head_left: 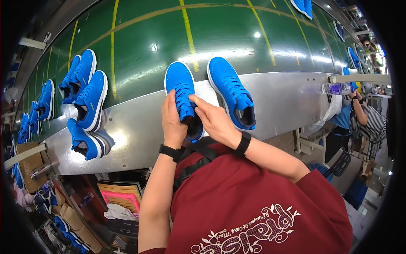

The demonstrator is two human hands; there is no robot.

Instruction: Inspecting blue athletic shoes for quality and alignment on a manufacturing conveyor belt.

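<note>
A blue sneaker (pixel 179 76) with a white sole and blue laces points away from me at the table's edge. My left hand (pixel 172 122) is wrapped along its left side, fingers beside the laces. From the right, my right hand (pixel 215 120) grips the same sneaker near its tongue and collar, thumb and fingertips on the upper lacing. Its opening is partly hidden by my hands. Just to the right lies a second blue sneaker (pixel 230 88), toe pointing away, untouched. A white patch, perhaps paper, shows between the two sneakers.
A green conveyor belt (pixel 144 63) with yellow lines runs beyond the metal ledge (pixel 287 95). At left, several blue sneakers (pixel 91 101) lean together, with more behind. A bottle (pixel 337 88) and a co-worker in a striped top (pixel 368 122) are at right. A stool with a pink edge (pixel 120 197) stands below.
</note>
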